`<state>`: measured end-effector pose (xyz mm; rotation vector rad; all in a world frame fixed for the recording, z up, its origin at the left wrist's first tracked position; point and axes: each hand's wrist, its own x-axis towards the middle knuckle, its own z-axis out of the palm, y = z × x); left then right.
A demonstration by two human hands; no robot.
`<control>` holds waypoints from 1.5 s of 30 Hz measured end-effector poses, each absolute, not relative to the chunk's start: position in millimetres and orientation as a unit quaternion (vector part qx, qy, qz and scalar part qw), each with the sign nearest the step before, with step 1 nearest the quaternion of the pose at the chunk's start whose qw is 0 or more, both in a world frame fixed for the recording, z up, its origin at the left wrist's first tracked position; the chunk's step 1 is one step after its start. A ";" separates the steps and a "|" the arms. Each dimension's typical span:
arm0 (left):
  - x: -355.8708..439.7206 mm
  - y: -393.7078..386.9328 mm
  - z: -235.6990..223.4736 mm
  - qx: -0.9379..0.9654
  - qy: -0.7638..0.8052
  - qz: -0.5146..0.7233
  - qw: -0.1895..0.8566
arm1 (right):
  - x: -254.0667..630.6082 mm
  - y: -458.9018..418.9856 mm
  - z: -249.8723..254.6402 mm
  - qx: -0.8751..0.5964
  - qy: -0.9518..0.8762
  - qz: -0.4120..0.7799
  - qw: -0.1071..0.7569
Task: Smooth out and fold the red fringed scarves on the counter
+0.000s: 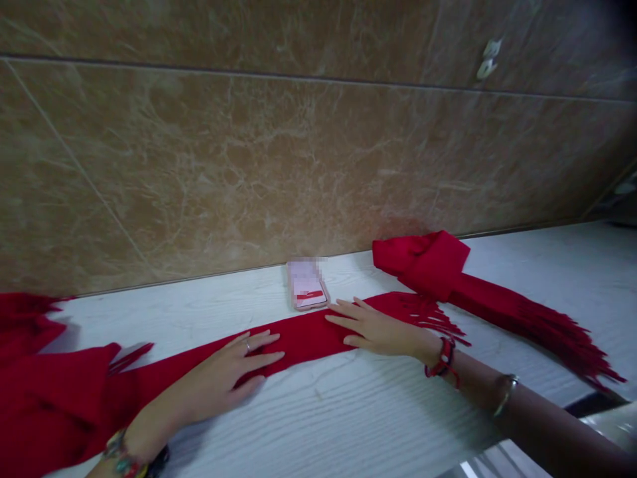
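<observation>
A long red scarf (306, 337) with a fringed right end lies stretched across the white wood-grain surface (318, 411). My left hand (223, 372) rests flat on it, fingers spread and pointing right, with a ring on one finger. Farther right, my right hand (373, 326) lies on the same strip near its fringe, fingers stretched out to the left. Neither hand grips the cloth. Just beyond the strip, between the two hands, lies a phone (307, 285) in a pink case with its screen lit.
Another red fringed scarf (432, 265), folded or knotted at one end, lies at the right by the wall. Bunched red cloth (44, 398) covers the left end of the surface. A brown marble-look tiled wall (279, 166) rises behind, with a small white fitting (489, 58) on it.
</observation>
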<state>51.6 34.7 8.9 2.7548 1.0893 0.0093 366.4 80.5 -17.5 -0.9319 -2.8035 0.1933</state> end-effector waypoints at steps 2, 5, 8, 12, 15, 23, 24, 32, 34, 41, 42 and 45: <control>50.7 31.5 11.1 0.919 0.389 0.013 0.068 | 368.7 80.1 -13.8 -0.302 -0.946 0.059 0.100; 48.9 28.9 12.7 0.914 0.403 0.014 0.048 | 372.9 79.6 -7.6 -0.265 -0.954 0.039 0.132; 44.2 29.0 10.8 0.911 0.410 0.010 0.039 | 373.5 76.8 -6.7 -0.232 -0.964 0.001 0.134; 37.9 28.0 6.4 0.907 0.420 0.004 0.035 | 370.1 72.1 -10.6 -0.212 -0.969 -0.057 0.116; 37.5 25.7 5.9 0.902 0.431 0.000 0.035 | 367.2 69.4 -11.3 -0.211 -0.966 -0.077 0.126; 40.0 26.8 4.8 0.907 0.421 -0.028 0.008 | 357.9 61.5 -8.2 -0.192 -0.963 -0.140 0.126; 40.0 27.0 4.6 0.908 0.418 -0.028 0.004 | 357.0 61.0 -8.8 -0.192 -0.963 -0.141 0.126; 39.8 27.3 1.3 0.910 0.412 0.002 -0.031 | 358.9 62.9 -10.4 -0.167 -0.960 -0.159 0.155; 40.9 27.4 -0.5 0.911 0.412 0.012 -0.034 | 360.6 63.3 -9.7 -0.147 -0.965 -0.144 0.161; 40.7 25.3 -1.9 0.920 0.390 -0.017 -0.014 | 360.5 61.4 -8.6 -0.145 -0.975 -0.095 0.142; 39.4 25.1 -1.4 0.920 0.391 -0.016 -0.012 | 360.0 61.0 -8.2 -0.151 -0.975 -0.093 0.136; 33.8 26.0 2.2 0.915 0.402 -0.005 -0.019 | 359.3 60.7 -7.1 -0.159 -0.976 -0.094 0.114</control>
